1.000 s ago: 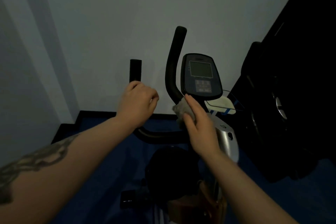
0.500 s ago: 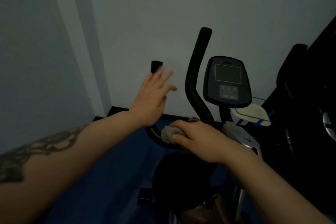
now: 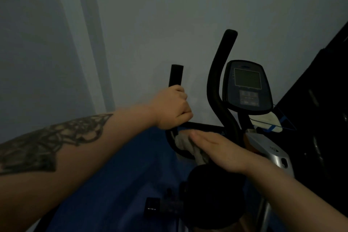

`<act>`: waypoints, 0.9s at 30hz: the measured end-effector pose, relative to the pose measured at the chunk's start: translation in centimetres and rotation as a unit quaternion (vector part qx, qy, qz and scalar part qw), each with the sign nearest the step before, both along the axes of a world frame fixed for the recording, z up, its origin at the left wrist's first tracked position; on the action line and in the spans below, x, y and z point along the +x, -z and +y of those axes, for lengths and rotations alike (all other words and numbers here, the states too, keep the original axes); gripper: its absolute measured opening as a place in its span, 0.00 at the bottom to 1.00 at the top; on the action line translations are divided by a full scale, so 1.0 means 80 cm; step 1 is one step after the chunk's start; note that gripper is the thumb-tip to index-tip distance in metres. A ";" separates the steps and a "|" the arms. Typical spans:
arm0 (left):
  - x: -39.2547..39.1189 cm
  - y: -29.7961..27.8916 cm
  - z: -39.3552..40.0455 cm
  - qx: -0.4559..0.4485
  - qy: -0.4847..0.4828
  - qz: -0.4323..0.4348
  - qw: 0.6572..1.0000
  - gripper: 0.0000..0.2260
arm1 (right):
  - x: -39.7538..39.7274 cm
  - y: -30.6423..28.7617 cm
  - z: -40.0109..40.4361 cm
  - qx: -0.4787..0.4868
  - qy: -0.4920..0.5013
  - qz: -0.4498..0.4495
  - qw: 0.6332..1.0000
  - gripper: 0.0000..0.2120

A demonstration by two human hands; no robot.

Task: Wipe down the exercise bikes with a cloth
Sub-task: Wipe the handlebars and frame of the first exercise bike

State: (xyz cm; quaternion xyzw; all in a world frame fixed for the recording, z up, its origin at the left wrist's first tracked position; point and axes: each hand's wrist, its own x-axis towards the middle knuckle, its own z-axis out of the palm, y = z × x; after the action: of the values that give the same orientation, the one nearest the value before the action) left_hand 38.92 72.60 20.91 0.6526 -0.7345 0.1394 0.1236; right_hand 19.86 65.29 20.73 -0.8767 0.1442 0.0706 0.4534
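An exercise bike stands before me in dim light, with a black curved handlebar and a grey console. My left hand grips the left handlebar post below its top end. My right hand lies flat, fingers straight, pressing a pale cloth against the lower bend of the left handlebar. Part of the cloth hangs below my palm. The black seat sits under my right wrist.
A silver frame column runs down to the right of the handlebar. A white and blue item lies behind the console. Dark equipment fills the right side. The wall is close ahead, and blue floor shows below.
My left hand, held open in the air half a second ago, has closed around the left handlebar post. My right hand has slid the cloth leftward along the lower handlebar bend.
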 end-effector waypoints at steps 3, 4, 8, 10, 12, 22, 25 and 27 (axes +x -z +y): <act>-0.002 0.004 0.001 -0.017 0.003 0.007 1.000 0.18 | -0.023 -0.010 -0.009 -0.076 -0.069 0.036 0.994 0.23; -0.002 0.004 0.001 -0.025 0.003 0.006 1.000 0.17 | -0.024 -0.013 -0.009 -0.112 -0.083 0.050 0.989 0.23; -0.002 -0.001 0.000 -0.009 -0.002 -0.003 1.000 0.17 | 0.010 -0.009 0.016 -0.229 -0.088 0.090 0.965 0.17; -0.001 -0.001 -0.001 0.000 -0.011 -0.024 1.000 0.18 | 0.023 -0.006 0.027 -0.189 -0.048 0.054 0.979 0.17; -0.001 0.000 -0.002 0.004 -0.015 -0.037 0.999 0.18 | 0.016 -0.008 0.025 -0.193 -0.040 0.033 0.980 0.19; -0.007 0.002 -0.007 0.038 -0.052 -0.037 0.997 0.18 | 0.020 -0.005 0.028 -0.227 -0.050 0.068 0.970 0.16; -0.009 0.004 -0.004 0.008 -0.049 -0.004 0.999 0.18 | 0.018 -0.005 0.026 -0.193 -0.041 0.054 0.979 0.15; -0.011 0.006 -0.002 -0.011 -0.047 0.021 0.999 0.19 | 0.000 -0.008 0.012 -0.196 -0.062 0.067 0.976 0.17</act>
State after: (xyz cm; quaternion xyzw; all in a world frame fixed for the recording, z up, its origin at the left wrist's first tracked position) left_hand 38.06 72.42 20.42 0.6881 -0.6985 0.1389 0.1394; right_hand 19.84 66.26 21.36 -0.9490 0.1307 0.1278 0.2569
